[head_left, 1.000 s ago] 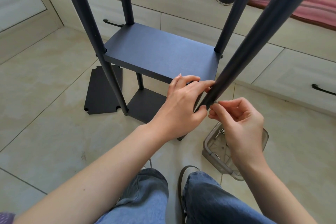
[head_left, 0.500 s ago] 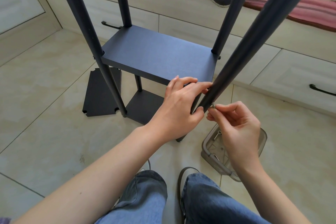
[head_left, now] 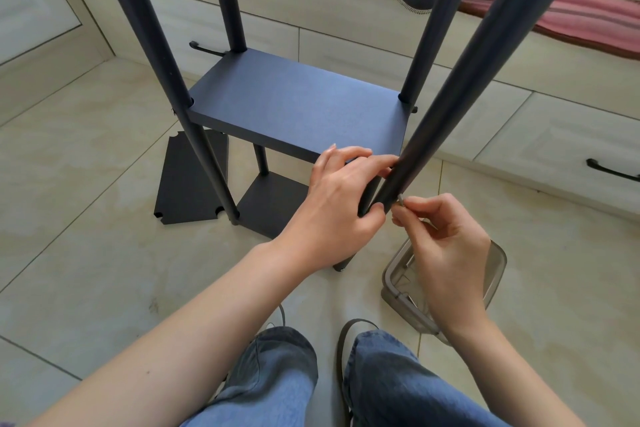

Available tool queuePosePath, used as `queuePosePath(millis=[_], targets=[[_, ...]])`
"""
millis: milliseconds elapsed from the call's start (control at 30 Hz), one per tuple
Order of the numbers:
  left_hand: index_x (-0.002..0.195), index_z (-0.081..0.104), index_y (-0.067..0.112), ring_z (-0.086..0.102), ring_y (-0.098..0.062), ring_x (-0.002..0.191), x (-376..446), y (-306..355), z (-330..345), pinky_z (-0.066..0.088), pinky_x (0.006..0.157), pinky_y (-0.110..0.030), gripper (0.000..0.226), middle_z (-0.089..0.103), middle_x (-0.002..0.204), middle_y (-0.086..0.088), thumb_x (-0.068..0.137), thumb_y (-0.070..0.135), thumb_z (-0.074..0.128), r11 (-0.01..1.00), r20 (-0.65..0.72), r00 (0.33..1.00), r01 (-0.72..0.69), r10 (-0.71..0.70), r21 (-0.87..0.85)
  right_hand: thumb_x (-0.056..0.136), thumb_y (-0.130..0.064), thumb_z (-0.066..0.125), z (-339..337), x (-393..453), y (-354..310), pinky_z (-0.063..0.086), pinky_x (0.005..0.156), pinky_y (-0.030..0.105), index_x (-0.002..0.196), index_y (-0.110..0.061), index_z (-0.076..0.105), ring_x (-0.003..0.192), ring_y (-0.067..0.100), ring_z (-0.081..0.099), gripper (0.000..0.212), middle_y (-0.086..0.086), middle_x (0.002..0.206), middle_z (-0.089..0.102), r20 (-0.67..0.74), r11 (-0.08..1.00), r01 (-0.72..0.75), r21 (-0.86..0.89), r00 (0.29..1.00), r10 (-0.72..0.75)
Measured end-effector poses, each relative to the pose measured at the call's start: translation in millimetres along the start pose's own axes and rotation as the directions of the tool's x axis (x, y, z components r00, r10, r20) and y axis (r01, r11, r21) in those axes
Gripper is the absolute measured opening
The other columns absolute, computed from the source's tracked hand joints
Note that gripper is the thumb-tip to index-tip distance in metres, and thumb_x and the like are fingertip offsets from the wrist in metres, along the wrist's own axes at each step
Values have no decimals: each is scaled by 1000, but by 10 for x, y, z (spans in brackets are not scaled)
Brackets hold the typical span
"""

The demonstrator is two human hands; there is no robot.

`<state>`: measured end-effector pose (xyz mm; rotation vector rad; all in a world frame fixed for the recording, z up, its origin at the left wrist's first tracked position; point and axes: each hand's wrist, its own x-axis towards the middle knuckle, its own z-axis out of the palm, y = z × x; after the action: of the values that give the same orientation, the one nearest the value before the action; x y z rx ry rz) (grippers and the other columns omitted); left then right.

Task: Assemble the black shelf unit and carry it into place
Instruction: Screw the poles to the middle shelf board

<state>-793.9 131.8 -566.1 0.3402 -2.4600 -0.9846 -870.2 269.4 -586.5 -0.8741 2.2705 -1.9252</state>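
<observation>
The black shelf unit stands on the tiled floor in front of me, with a middle shelf board (head_left: 294, 111) and a lower board (head_left: 273, 204) held between several black poles. My left hand (head_left: 341, 208) grips the near right pole (head_left: 460, 80) just below the middle shelf's corner. My right hand (head_left: 446, 243) pinches a small silver screw (head_left: 400, 198) against the side of that pole. A loose black shelf board (head_left: 188, 184) lies flat on the floor to the left.
A grey translucent plastic tray (head_left: 394, 295) with small hardware sits on the floor under my right hand. White drawers with black handles (head_left: 611, 172) run along the back, topped by a pink cushion (head_left: 571, 10). My legs in jeans are at the bottom.
Both hands stay on the near right pole. My right hand's fingers have shifted slightly at the screw; the shelf unit has not moved.
</observation>
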Motion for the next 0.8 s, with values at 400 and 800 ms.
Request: queuePosePath(millis=[400, 800], targets=[[143, 53, 14, 34, -14, 138, -1, 23, -14, -5, 118, -19, 56, 62, 129, -1, 87, 22, 54, 1000, 5, 1000, -4, 4, 20, 85, -4, 73, 37, 28, -113, 58, 70, 25, 87, -2, 68, 72, 23, 73, 6, 13, 77, 74, 3, 907, -297, 297, 951, 310], [142, 54, 14, 36, -16, 138, 0, 32, -15, -3, 119, -23, 56, 64, 125, 0, 86, 21, 54, 1000, 5, 1000, 9, -9, 17, 84, -3, 74, 7, 43, -124, 57, 68, 26, 82, -5, 67, 68, 19, 72, 8, 6, 73, 73, 5, 978, -170, 120, 985, 170]])
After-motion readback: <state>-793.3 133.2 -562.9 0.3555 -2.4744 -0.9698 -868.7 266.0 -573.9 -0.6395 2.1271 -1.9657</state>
